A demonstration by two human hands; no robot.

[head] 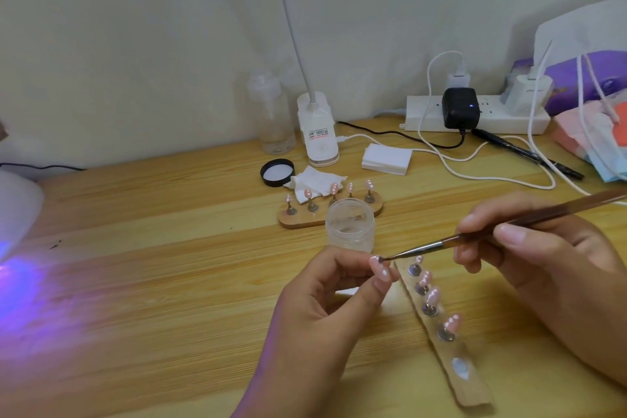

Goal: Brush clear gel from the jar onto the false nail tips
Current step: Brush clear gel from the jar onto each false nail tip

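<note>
A wooden table (169, 248) fills the view, with a white power strip (424, 119) against the wall at its back edge. The right hand (543, 258) comes in from the right, its thumb and fingers curled round the handle of a thin brush (492, 229). The left hand (325, 302) is raised in front of it, thumb and forefinger pinched together on a single pink false nail tip (380, 268). A long wooden holder (471, 387) lies slantwise between the hands and carries four more nail tips (431, 295) on small metal stands; its nearest socket stands bare. A second, oval holder (298, 219) sits farther back with five tips. The open jar (350, 226) of clear gel stands upright just in front of that oval holder, near the left hand. Its black lid (277, 172) lies behind, beside a crumpled tissue (315, 183). The brush bristles touch the far end of the pinched nail tip.
</note>
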